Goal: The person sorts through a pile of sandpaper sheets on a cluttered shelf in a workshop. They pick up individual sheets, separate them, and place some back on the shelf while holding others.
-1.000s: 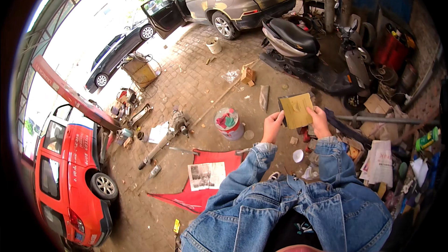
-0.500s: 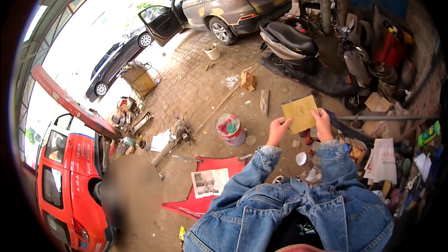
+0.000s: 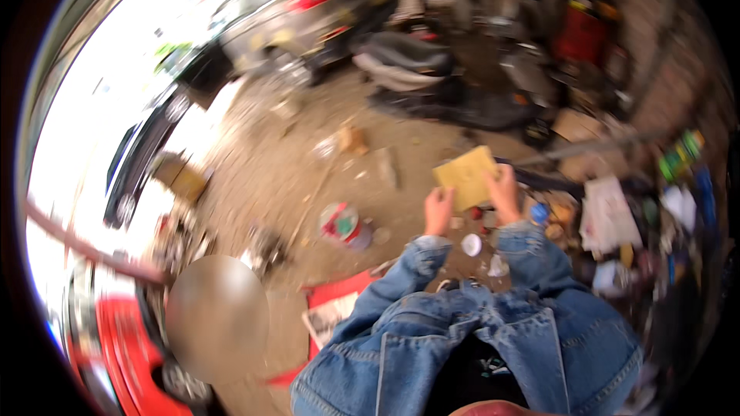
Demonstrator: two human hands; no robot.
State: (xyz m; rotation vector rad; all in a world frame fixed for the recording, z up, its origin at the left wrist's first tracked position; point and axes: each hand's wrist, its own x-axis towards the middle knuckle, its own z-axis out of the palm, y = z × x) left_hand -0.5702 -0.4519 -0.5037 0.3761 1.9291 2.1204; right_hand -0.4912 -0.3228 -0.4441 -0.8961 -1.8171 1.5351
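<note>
A flat, squarish yellow sheet [image 3: 465,177] is held out in front of me, slightly tilted. It looks like stiff paper, but blur hides its exact kind. At its lower left edge, my left hand [image 3: 438,212] is closed on it. My right hand [image 3: 505,194] pinches the right side, thumb toward the face of the sheet. Both denim sleeves reach forward from the lower edge. Below the sheet, on the ground, lies a small white round lid-like piece [image 3: 472,244].
A bucket [image 3: 344,225] with red and green stuff stands left of my hands. Nearer lies a red mat [image 3: 314,354] with newspaper [image 3: 330,317]. Clutter and crumpled paper [image 3: 609,216] fill the right. Ahead are a scooter [image 3: 408,62], a car [image 3: 293,23] and a cardboard box [image 3: 353,140].
The whole view has swung and blurred, so surroundings sit farther left. The yellow sheet stays in both hands, now tilted differently and slightly left in the picture.
</note>
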